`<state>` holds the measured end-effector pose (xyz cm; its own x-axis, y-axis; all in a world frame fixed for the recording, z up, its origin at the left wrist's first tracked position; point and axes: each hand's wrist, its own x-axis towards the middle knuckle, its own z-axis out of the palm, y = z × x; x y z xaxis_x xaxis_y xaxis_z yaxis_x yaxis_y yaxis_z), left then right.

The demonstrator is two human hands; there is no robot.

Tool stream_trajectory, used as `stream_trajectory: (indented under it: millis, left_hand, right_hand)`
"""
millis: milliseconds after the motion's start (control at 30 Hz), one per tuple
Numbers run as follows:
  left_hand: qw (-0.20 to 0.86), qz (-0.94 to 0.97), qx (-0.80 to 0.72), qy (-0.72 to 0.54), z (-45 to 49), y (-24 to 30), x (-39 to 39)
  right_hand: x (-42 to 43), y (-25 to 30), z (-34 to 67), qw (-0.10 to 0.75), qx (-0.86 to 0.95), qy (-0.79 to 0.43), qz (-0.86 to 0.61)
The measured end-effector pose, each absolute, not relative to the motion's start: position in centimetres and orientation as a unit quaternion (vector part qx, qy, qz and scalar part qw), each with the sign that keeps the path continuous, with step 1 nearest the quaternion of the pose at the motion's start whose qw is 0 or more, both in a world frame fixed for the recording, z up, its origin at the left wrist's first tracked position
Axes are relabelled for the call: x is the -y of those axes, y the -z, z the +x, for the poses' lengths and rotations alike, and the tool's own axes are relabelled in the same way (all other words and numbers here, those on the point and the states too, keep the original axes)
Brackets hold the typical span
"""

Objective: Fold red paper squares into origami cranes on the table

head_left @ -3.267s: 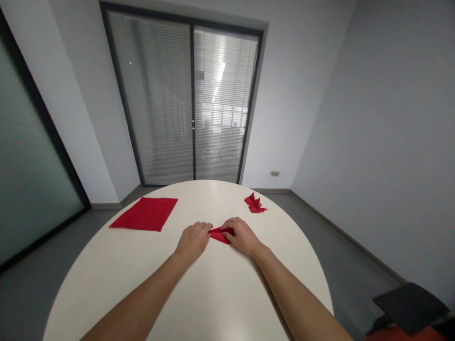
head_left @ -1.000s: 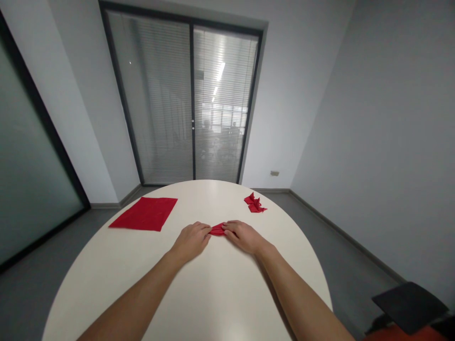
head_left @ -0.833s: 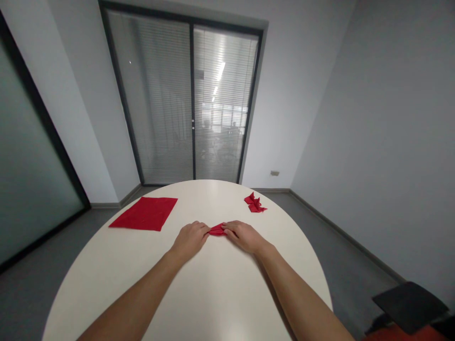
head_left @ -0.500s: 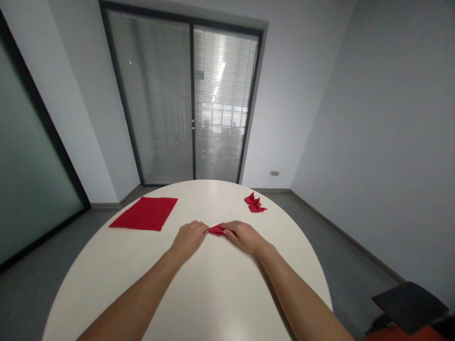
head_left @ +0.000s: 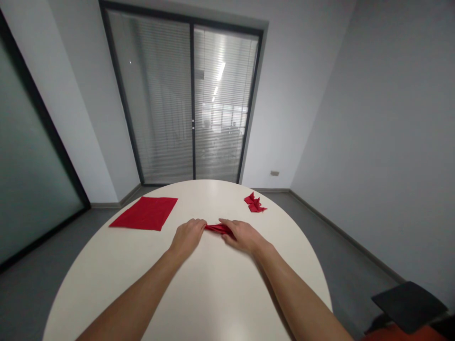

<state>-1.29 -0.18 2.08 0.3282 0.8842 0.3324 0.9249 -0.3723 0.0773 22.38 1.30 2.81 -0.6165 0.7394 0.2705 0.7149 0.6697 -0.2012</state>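
A small folded red napkin (head_left: 217, 228) lies on the white round table (head_left: 199, 293) between my two hands. My left hand (head_left: 187, 235) has its fingers curled and pinches the napkin's left end. My right hand (head_left: 241, 234) presses on the napkin's right part, fingertips closed over it. Most of the napkin is hidden under my fingers; only a narrow red strip shows.
A flat square red napkin (head_left: 145, 213) lies at the table's far left. A finished folded red napkin (head_left: 255, 203) sits at the far right. A dark chair (head_left: 408, 305) stands at the lower right. Glass doors with blinds (head_left: 192, 99) are behind the table.
The napkin piece between my hands has become narrower and longer. My left hand has shifted slightly left and away, and my right fingers have spread further over the napkin.
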Motion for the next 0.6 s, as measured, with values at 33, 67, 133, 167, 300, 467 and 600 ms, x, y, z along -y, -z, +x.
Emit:
stream_trajectory:
  millis: [33,67,133,167,300,467,600]
  left_hand:
    - [0.063,-0.811,0.557,0.165,-1.3,-2.0,0.1]
    - [0.063,-0.81,0.558,0.169,-1.3,-1.9,0.1]
    - [0.059,-0.806,0.561,0.182,-1.3,-1.7,-0.1]
    - [0.054,-0.803,0.561,0.192,-1.3,-1.6,-0.1]
    - [0.03,-0.794,0.552,0.253,-1.3,-1.2,-0.2]
    - [-0.009,-0.775,0.547,0.317,-1.0,-1.1,-0.2]
    - [-0.065,-0.759,0.547,0.346,-0.8,-1.2,-0.1]
  right_hand:
    - [-1.3,-2.8,22.4,0.173,0.899,-0.043,-0.4]
    - [-1.3,-2.7,22.4,0.181,0.898,-0.054,-0.397]
    - [-1.3,-2.7,22.3,0.203,0.892,-0.084,-0.396]
    - [-1.4,-2.7,22.3,0.214,0.886,-0.098,-0.399]
    - [-1.4,-2.9,22.5,0.252,0.862,-0.152,-0.412]
    - [-1.8,-2.7,22.8,0.317,0.815,-0.237,-0.424]
    - [-2.5,-2.0,22.9,0.347,0.776,-0.272,-0.451]
